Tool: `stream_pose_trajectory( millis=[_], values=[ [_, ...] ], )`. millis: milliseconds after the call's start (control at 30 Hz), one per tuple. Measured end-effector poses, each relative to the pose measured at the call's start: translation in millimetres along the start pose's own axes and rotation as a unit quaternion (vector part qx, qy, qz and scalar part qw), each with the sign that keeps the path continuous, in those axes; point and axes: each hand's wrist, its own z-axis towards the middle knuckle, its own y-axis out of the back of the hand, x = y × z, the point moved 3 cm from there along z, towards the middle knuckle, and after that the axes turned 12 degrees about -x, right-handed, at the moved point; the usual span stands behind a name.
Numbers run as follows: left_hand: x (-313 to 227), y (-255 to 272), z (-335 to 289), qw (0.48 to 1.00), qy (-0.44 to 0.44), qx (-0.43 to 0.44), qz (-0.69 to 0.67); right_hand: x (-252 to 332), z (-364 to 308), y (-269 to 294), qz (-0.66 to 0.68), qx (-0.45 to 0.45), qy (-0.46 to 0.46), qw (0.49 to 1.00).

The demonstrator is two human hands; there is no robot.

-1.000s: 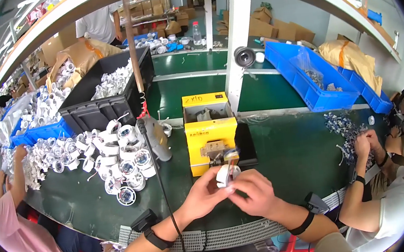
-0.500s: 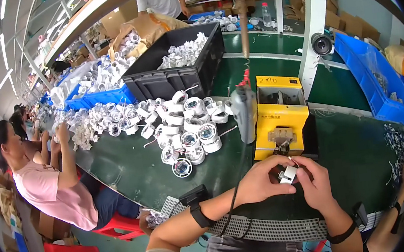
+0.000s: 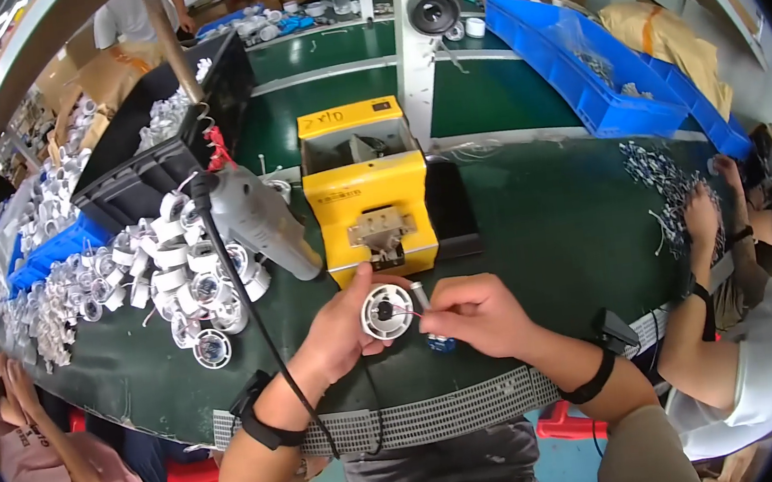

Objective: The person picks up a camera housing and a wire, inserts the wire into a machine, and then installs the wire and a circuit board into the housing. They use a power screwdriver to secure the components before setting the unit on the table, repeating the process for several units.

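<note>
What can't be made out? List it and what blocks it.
Head view:
- One end of the reddish wire: behind the right hand.
- Detail on the blue part: too small.
- Bottom of the black crate: behind its wall.
- Head of the standing co-worker: cut by top edge.

White housing [image 3: 387, 313] (interior visible); blue board [image 3: 440, 342]

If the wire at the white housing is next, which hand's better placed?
Right hand, likely: it appears to pinch the thin red wire, while the left hand holds the white housing.
</note>
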Motion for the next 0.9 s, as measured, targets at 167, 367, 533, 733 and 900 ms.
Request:
stream_pose_trajectory(
  millis=[167,367,533,733,900],
  values=[
    [5,-5,1,0.999,-0.018,0.030,0.020,-1,-3,-8,-0.142,-0.035,0.060,0.987],
    [4,-4,0,0.997,-0.055,0.060,0.006,-6,-2,-5,-0.200,-0.049,0.040,0.978],
    [5,-5,1,0.991,-0.096,0.075,-0.054,-20,-2,0,-0.102,-0.093,-0.040,0.990],
    [-2,-11,-9,0.985,-0.136,0.064,-0.090,-6,-6,-4,-0.142,-0.130,0.074,0.978],
    [4,-10,-8,0.968,-0.225,0.097,0.059,5,-7,-7,-0.182,-0.134,0.087,0.970]
  ],
)
